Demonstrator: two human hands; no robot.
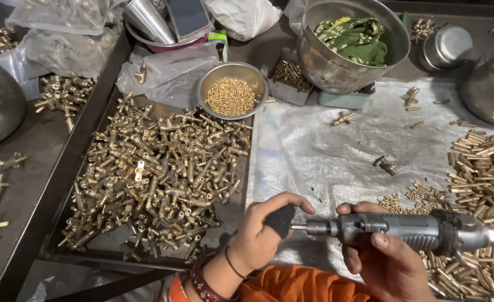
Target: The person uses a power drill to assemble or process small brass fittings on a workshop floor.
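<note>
A dark metal worktable [45, 168] is filling the whole view, so no wall, floor or window is showing. A crinkled pale plastic sheet [325, 151] is lying over it from the centre toward three o'clock. At nine o'clock a shallow dark tray [71, 162] is sitting with its raised rim running toward eleven. Soft, even light is falling from above, glinting off a steel basin [336, 70] at one o'clock.
</note>
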